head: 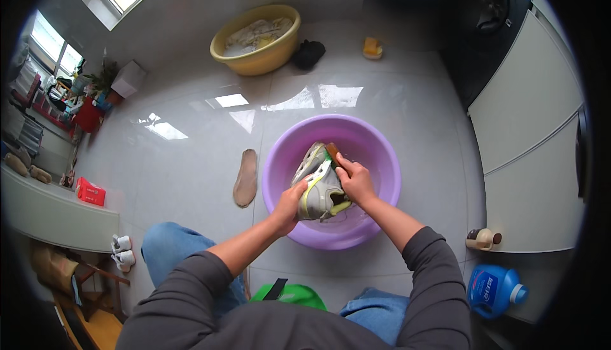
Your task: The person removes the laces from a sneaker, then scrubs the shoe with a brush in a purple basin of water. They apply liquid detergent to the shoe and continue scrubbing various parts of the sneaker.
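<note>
A purple plastic basin (272, 173) stands on the floor in front of me, with some water in it. My left hand (287, 207) grips a grey sneaker with yellow-green trim (316, 202) by its side, over the basin. A scrub brush with a brown back and green bristles (332, 152) is in my right hand (354, 178), its bristles against the sneaker. Behind it lies another grey shoe (310, 156), partly hidden. A brown insole (246, 178) lies on the floor left of the basin.
A yellow basin (258, 63) holding wet cloth stands by the far wall, beside a black bundle (309, 54) and a yellow-orange object (372, 48). At right are a beige bottle (479, 239) and a blue detergent jug (489, 290), near white cabinets (530, 187). White shoes (123, 260) sit left.
</note>
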Motion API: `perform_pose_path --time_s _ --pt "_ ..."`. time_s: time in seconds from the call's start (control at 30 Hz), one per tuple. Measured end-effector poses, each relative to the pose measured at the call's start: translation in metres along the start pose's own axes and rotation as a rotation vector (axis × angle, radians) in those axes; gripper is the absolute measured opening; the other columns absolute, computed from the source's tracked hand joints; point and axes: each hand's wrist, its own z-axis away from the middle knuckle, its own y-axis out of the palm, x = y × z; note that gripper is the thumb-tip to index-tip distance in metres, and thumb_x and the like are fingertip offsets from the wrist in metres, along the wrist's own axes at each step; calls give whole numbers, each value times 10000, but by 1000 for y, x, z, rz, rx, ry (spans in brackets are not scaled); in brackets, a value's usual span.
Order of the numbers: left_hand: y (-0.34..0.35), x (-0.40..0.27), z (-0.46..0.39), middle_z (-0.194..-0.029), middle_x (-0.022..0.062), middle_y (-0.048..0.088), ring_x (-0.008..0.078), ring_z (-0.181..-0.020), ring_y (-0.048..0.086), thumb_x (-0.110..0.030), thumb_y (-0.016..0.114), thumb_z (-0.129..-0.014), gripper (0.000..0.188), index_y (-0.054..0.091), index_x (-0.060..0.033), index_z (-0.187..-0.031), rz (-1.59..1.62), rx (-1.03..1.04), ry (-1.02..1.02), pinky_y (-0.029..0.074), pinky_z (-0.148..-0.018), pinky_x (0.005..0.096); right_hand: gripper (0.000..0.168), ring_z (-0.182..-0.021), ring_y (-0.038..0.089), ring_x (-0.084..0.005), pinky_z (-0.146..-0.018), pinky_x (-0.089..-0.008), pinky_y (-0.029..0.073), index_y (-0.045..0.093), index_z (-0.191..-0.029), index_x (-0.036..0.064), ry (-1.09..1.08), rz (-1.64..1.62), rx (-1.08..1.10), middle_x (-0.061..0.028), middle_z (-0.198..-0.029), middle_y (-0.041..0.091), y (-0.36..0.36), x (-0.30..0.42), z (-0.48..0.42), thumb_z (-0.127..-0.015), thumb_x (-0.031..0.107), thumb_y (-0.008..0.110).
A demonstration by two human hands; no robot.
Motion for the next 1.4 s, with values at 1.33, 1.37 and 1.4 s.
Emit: perform_pose_path --time_s 1.33,1.37,1.4 --pt "-19 -6 1 -1222 103 603 271 -1096 611 -385 290 -1003 477 485 -89 -1323 125 64 -5 553 -859 499 500 -730 619 -155 -473 -292 476 563 -1130 38 271 -223 363 -51 -892 642 -71 -46 -33 -703 158 796" --pt "-16 -7 0 -1206 91 614 251 -1081 617 -387 299 -1003 471 504 -87 -1303 111 46 -16 550 -864 470 460 -725 621 -157 -482 -295 476 580 -1090 27 224 -266 352 -49 -866 642 -73 -51 -36 -693 128 789" --pt "-23 -4 5 -1191 80 624 231 -1066 623 -389 308 -1003 466 523 -85 -1283 110 -5 -30 548 -869 442 325 -641 601 -152 -483 -291 454 604 -975 22 317 -271 398 -40 -760 618 -73 -16 -33 -700 95 760"
